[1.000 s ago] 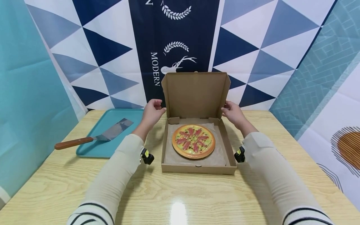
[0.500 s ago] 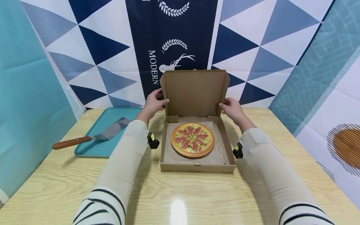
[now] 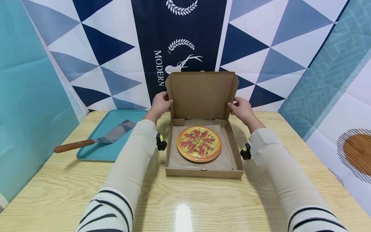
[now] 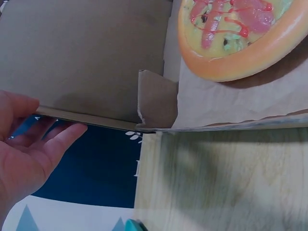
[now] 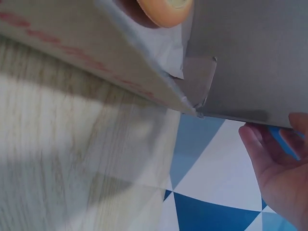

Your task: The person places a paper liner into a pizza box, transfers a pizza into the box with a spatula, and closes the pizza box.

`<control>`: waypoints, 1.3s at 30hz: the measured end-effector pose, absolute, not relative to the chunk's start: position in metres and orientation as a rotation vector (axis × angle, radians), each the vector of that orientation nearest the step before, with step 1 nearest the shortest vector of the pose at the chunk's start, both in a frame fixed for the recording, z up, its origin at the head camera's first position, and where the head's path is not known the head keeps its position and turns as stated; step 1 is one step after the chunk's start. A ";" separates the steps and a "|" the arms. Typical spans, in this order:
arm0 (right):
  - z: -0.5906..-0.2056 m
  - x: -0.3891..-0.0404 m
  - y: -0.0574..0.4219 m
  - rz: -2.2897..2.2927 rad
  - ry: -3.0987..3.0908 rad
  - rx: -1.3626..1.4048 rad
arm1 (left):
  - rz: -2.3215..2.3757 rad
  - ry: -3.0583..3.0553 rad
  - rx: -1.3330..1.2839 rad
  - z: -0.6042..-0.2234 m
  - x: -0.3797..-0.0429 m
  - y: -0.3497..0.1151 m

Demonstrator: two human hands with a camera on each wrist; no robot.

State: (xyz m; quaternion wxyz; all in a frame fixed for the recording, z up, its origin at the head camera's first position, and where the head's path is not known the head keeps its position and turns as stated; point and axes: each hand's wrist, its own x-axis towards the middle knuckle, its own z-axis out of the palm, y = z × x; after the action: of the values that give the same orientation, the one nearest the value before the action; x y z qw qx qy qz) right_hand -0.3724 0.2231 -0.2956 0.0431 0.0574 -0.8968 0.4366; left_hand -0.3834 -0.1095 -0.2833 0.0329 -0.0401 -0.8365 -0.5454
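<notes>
A brown cardboard pizza box stands on the table with its lid raised upright. Inside, a round pizza lies on brown paper. My left hand grips the left edge of the lid, thumb on the inner side and fingers behind; in the left wrist view, that hand shows at the lid's edge. At the opposite edge my right hand pinches the lid. The right wrist view has this hand with its thumb at the inner face and fingers below the edge.
To the left, a teal tray lies on the wooden table. Across it rests a pizza spatula, its wooden handle reaching past the tray's left side. A patterned cloth hangs behind the box.
My left hand has moved up and in to the lid's left edge and closed on it. The right hand has slid slightly up along its edge. The lid stays raised.
</notes>
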 end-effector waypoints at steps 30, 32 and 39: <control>-0.273 -0.376 0.207 1.176 -2.589 0.063 | -1.357 -2.393 -0.013 -0.261 -0.381 -0.095; -0.272 -0.375 0.206 1.161 -2.587 0.060 | -1.385 -2.396 -0.008 -0.260 -0.381 -0.094; -0.273 -0.375 0.203 1.081 -2.632 0.114 | -1.398 -2.469 -0.020 -0.257 -0.379 -0.090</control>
State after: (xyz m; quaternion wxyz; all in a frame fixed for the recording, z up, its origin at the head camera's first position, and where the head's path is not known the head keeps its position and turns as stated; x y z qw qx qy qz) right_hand -0.3747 0.2026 -0.2725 0.1463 0.0397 -0.9143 0.3755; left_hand -0.3791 -0.0895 -0.2570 0.1514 -0.0068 -0.8601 -0.4871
